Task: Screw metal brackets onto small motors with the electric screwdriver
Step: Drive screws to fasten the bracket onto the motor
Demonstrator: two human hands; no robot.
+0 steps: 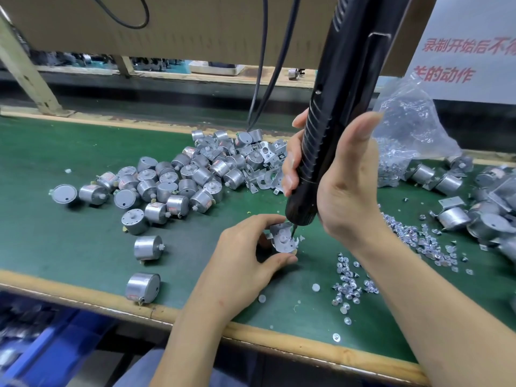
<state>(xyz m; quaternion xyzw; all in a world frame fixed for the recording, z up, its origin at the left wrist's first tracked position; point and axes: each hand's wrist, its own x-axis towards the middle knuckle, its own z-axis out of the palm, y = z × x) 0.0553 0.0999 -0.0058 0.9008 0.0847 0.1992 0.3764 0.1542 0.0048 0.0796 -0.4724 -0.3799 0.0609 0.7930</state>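
This is a factory assembly station. A long bench [69,219], covered in green matting with a pale wooden edge [83,291], runs across the frame. At centre left lies a heap of small motors [178,180], dozens of identical silver cylinders, with loose metal brackets [265,169] at its right side. A clear plastic bag [405,129] at upper right holds more small metal parts, and screws [351,286] lie scattered at lower right. A black electric screwdriver [335,107] comes down from top centre. Black cables [264,65] hang beside it in front of a cardboard panel [195,23]. A white notice [474,51] with red Chinese characters fills the upper right corner. A blue bin [55,344] sits at lower left.
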